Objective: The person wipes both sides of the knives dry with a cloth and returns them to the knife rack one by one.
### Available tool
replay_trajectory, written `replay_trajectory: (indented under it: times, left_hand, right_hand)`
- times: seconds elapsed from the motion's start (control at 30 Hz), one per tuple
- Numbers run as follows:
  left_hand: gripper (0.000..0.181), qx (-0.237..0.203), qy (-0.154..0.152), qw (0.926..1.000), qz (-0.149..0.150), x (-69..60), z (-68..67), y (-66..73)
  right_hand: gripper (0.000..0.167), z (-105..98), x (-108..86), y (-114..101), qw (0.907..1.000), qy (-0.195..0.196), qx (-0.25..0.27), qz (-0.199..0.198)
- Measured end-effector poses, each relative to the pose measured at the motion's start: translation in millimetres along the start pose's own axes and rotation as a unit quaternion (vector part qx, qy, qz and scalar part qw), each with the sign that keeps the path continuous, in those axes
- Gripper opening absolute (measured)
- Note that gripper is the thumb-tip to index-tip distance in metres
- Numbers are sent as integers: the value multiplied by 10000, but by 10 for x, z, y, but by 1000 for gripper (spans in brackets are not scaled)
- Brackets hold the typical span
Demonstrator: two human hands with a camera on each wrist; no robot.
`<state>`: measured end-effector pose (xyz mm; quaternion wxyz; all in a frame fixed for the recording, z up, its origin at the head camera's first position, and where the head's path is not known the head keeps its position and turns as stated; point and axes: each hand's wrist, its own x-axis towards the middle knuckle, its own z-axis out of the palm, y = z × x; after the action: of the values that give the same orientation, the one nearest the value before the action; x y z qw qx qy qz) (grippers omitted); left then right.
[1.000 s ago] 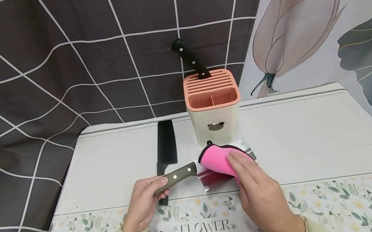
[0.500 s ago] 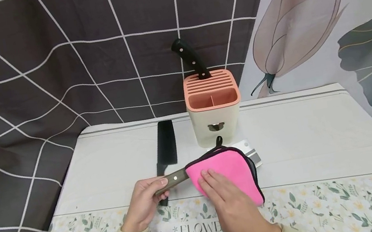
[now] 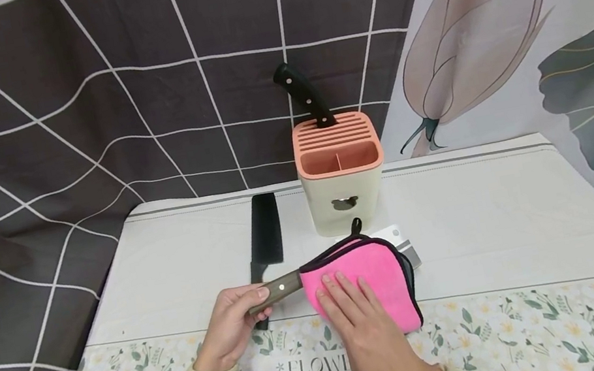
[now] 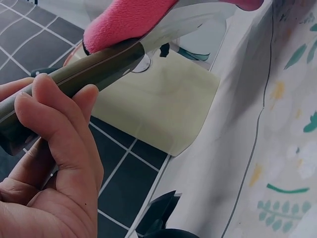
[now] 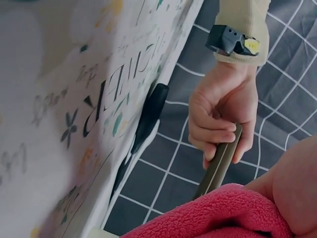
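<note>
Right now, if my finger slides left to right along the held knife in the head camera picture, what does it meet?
Left hand → knife handle → pink cloth → uncovered blade end. The right hand overlaps the cloth, so it's left out.

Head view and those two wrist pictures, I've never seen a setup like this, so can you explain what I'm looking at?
There is no machine here, just a person's two bare hands. The head view comes from a camera worn on the head, looking forward and down. The other two come from a camera on each wrist, so the scene looks tilted there. The left hand grips an olive-handled knife. The right hand rests straight fingers on a pink cloth covering most of the blade. On the table lies a black cleaver, and beyond the cloth stands a cream knife block with an orange top. A black-handled knife sticks up from it.
</note>
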<state>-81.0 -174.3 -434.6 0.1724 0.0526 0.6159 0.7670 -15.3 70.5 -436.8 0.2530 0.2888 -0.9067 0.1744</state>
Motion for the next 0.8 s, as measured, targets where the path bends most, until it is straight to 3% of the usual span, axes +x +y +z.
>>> replay_trajectory:
  times: [0.3, 0.57, 0.8]
  left_hand:
    - [20, -71, -97, 9999, 63, -7, -21, -7]
    - [24, -104, -117, 9998, 100, -7, -30, 2]
    - [26, -159, -146, 9996, 155, -10, -40, 16]
  right_hand:
    - [63, -53, -20, 105, 9996, -146, 31, 257]
    - [57, -125, -16, 244, 9971, -443, 36, 615]
    - [56, -168, -18, 385, 9962, -346, 27, 804]
